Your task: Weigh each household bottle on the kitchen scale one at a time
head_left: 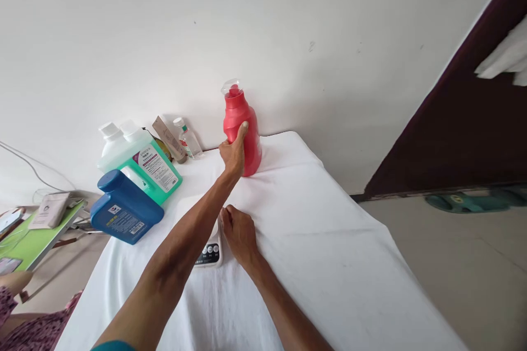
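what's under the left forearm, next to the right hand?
A white kitchen scale lies on the white cloth; only its button end shows. The left forearm covers most of its platform, so any display or load is hidden.

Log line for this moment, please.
left hand: grip on red bottle, upright | right hand: flat on white cloth, beside scale

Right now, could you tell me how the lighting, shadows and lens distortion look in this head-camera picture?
Head view: soft, even light, no glare; the red bottle, gripped by the left hand, casts only a faint shadow on the white cloth. Head view: wide-angle bending curves the table edges and stretches the forearms. Head view: the right hand is sharp; labels on the green bottle are too small to read.
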`<state>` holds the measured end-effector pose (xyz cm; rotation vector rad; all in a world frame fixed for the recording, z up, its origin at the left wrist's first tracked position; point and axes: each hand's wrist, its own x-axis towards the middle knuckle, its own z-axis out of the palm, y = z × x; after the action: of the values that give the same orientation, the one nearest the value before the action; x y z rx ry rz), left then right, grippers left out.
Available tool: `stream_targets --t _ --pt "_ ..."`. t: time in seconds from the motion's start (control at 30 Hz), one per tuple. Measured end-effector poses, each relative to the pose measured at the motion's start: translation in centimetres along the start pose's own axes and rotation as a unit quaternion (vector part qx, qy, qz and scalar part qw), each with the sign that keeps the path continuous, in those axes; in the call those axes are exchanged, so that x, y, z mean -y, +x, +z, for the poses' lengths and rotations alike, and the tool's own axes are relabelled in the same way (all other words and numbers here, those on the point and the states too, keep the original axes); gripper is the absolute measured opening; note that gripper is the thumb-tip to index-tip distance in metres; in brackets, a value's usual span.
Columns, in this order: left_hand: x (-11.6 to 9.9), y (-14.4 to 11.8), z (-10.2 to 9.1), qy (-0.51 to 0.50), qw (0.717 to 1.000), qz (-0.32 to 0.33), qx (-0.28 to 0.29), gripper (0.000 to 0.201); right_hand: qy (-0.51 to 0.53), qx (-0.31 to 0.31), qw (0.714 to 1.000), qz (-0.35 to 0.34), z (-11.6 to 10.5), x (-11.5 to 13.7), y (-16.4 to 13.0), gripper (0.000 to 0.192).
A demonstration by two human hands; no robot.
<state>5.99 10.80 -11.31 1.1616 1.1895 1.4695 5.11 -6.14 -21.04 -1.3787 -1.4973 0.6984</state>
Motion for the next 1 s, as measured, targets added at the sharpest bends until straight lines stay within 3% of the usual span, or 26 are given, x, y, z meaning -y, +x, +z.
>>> stream_targets --t 0.1,0.27,0.4,0.57,0.77,1.0 --pt "-1.7 -0.9 -0.9 -0.011 0.995 -0.002 -0.096 0.072 -0.005 0.0 1.0 0.002 0.1 -0.1 0.0 0.036" --pt "-4.7 -2.3 -4.1 -0.036 0.996 0.031 -0.071 0.072 0.005 0.001 1.0 0.003 -0.1 -0.3 0.0 0.037" --pt "-8.6 -4.6 -8.6 -0.038 0.995 0.075 -0.045 0.071 0.018 0.005 1.0 -0.004 -0.3 -0.5 0.1 0.04" --pt "-12.2 -9.1 -15.4 -0.018 0.996 0.078 -0.042 0.07 0.023 0.03 0.999 0.01 -0.6 -0.4 0.2 0.043" --pt "-11.8 -13.0 -21.7 -0.008 0.996 0.055 -0.074 0.075 0.059 0.049 0.995 0.058 -1.0 0.2 0.0 0.048" --pt "-9.9 -13.4 -24.6 -0.013 0.997 0.018 -0.068 0.078 0.114 0.037 0.987 0.107 -1.6 1.2 -0.4 0.057"
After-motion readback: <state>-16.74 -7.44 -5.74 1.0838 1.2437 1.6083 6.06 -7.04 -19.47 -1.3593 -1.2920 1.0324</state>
